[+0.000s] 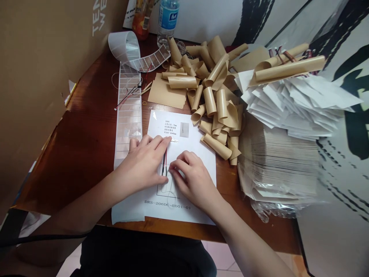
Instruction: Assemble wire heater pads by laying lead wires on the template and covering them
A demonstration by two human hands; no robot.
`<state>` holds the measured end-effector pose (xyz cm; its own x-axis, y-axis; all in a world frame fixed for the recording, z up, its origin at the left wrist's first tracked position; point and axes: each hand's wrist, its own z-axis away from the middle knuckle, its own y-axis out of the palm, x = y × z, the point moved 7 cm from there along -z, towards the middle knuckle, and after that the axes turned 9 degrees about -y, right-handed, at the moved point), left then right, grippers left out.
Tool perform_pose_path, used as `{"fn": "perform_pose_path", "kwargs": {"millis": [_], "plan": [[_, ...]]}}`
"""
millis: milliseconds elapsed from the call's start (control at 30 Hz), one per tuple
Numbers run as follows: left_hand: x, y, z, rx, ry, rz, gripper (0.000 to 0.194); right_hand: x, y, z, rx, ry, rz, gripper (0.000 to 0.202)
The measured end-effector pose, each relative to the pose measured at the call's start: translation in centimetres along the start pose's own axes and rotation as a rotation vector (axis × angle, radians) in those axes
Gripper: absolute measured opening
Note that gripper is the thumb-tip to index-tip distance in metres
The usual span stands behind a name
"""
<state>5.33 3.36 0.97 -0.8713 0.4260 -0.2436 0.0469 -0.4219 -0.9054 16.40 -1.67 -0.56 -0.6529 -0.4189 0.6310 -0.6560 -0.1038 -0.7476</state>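
Observation:
A printed paper sheet (198,209) lies on the table under both hands, with text, a small picture and a drawn rectangle. My left hand (142,165) rests flat on it, fingers stretched, index fingertip and thumb pressing near the two ends of a red and black wire pair (165,159). A small white connector (174,141) shows just past the index fingertip. My right hand (193,177) is closed in a pinch beside the lower wire ends, on a thin white wire (170,192) that loops down over the sheet. Its fingertips partly hide the grip.
A strip of clear labels (129,115) runs along the left and curls at the back. Rolled brown papers (216,104) are heaped behind, near a water bottle (168,19). A tall paper stack (282,161) stands right. A cardboard box (57,57) walls the left.

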Motion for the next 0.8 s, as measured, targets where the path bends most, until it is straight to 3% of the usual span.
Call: {"fn": "perform_pose_path", "kwargs": {"millis": [300, 500, 800], "plan": [[0.11, -0.01, -0.17, -0.006, -0.005, -0.009, 0.085, 0.91, -0.36, 0.03, 0.01, -0.014, -0.054, 0.014], [0.04, -0.09, 0.02, -0.024, 0.042, 0.029, 0.073, 0.71, -0.45, 0.05, -0.03, -0.002, -0.114, 0.014], [-0.18, 0.05, -0.22, 0.0, -0.036, 0.076, 0.068, 0.78, -0.37, 0.16, -0.003, 0.017, -0.158, 0.012]]}}
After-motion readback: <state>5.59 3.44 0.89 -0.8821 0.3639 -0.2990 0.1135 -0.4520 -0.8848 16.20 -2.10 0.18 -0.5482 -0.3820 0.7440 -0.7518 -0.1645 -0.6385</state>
